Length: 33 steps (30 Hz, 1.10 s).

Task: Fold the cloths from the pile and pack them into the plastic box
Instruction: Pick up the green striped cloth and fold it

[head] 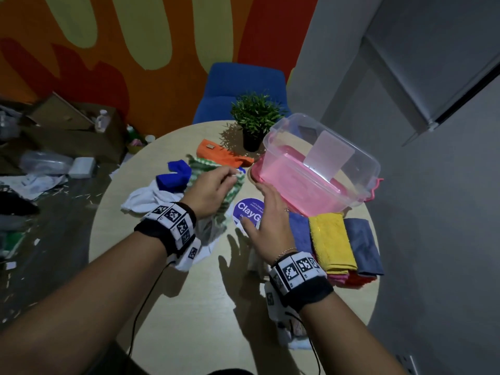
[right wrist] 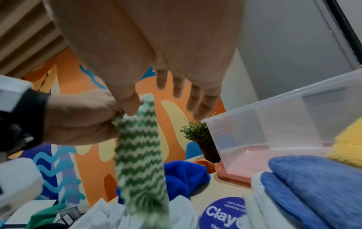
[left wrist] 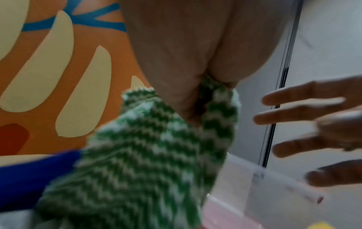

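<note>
My left hand (head: 216, 185) pinches a corner of a green-and-white zigzag cloth (head: 230, 196) and lifts it off the pile; the same cloth (left wrist: 149, 162) hangs below the fingers in the left wrist view and shows as a cloth (right wrist: 140, 148) in the right wrist view. My right hand (head: 266, 220) hovers open, fingers spread, between the cloth and the clear plastic box (head: 319, 163) with its pink base. Loose blue cloth (head: 176, 174), white cloth (head: 146, 198) and orange cloth (head: 221, 155) lie on the round table (head: 189, 307). Folded blue, yellow and grey cloths (head: 332, 242) lie stacked right of my right hand.
A potted plant (head: 254, 120) stands behind the pile, with a blue chair (head: 240, 87) beyond the table. A purple round sticker (head: 247, 212) lies under my right hand. Cardboard boxes and clutter (head: 62, 136) cover the floor on the left. A grey wall is on the right.
</note>
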Motion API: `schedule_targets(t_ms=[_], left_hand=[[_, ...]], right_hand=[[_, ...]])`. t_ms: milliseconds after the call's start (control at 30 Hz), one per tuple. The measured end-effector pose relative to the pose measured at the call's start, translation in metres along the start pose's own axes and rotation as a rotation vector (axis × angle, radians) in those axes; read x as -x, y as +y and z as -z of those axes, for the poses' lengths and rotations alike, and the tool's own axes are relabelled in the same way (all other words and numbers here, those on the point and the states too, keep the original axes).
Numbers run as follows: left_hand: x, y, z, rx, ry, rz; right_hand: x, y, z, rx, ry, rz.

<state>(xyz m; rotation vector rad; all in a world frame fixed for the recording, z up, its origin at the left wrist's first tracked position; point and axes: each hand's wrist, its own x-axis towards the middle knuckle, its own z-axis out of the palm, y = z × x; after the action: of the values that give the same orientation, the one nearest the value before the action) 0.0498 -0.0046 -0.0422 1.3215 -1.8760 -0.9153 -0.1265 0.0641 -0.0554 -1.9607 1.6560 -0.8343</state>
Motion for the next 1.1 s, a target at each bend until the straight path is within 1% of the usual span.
schedule_targets(t_ms=[100,167,233,267,300,367,433,500,567,633,667,700,767,800,900,933,1000,1033,1067,1100], left_hand=[[0.011,0.025,0.012,0.18,-0.193,-0.086],[0.016,0.036,0.021,0.241,-0.291,-0.084],[0.02,0.043,0.032,0.241,-0.356,-0.061],[0.022,0.046,0.038,0.221,-0.383,-0.051],[0.024,0.047,0.043,0.204,-0.412,-0.039],[0.03,0.048,0.053,0.166,-0.44,-0.004],[0.035,0.045,0.06,0.094,-0.427,0.028],[0.036,0.039,0.063,0.029,-0.39,0.05],[0.036,0.032,0.064,0.014,-0.277,0.058],[0.031,0.022,0.066,0.01,-0.117,0.065],[0.03,0.019,0.068,0.012,-0.052,0.063],[0.029,0.018,0.07,0.013,0.003,0.058],[0.027,0.017,0.076,0.013,0.119,0.036],[0.026,0.018,0.079,0.015,0.181,0.025],[0.025,0.018,0.09,0.044,0.323,0.001],[0.026,0.017,0.094,0.059,0.341,0.007],[0.034,0.011,0.096,0.106,0.311,0.042],[0.04,0.007,0.094,0.113,0.258,0.072],[0.048,-0.002,0.091,0.096,0.168,0.118],[0.057,-0.015,0.086,0.045,0.044,0.183]], right_hand=[[-0.009,-0.008,0.006,0.007,0.042,0.079],[-0.011,-0.012,0.014,-0.053,-0.03,0.134],[-0.012,-0.018,0.022,-0.172,-0.144,0.151],[-0.012,-0.02,0.026,-0.247,-0.179,0.169],[-0.011,-0.021,0.03,-0.305,-0.19,0.195],[-0.01,-0.02,0.038,-0.32,-0.173,0.233],[-0.009,-0.015,0.043,-0.315,-0.208,0.172],[-0.007,-0.009,0.042,-0.341,-0.313,0.086],[-0.006,-0.005,0.037,-0.378,-0.39,0.031],[-0.007,-0.004,0.034,-0.383,-0.421,-0.035],[-0.009,-0.004,0.033,-0.34,-0.43,-0.053],[-0.012,-0.004,0.034,-0.25,-0.428,-0.042],[-0.02,-0.007,0.037,-0.039,-0.354,0.0],[-0.023,-0.011,0.039,-0.008,-0.287,-0.004],[-0.031,-0.016,0.048,-0.088,-0.078,-0.012],[-0.031,-0.014,0.049,-0.097,-0.028,-0.008],[-0.027,-0.011,0.047,-0.086,-0.015,-0.029],[-0.021,-0.007,0.043,-0.062,-0.046,-0.052],[-0.015,-0.002,0.037,-0.018,-0.093,-0.06],[-0.005,0.006,0.027,0.036,-0.158,-0.064]])
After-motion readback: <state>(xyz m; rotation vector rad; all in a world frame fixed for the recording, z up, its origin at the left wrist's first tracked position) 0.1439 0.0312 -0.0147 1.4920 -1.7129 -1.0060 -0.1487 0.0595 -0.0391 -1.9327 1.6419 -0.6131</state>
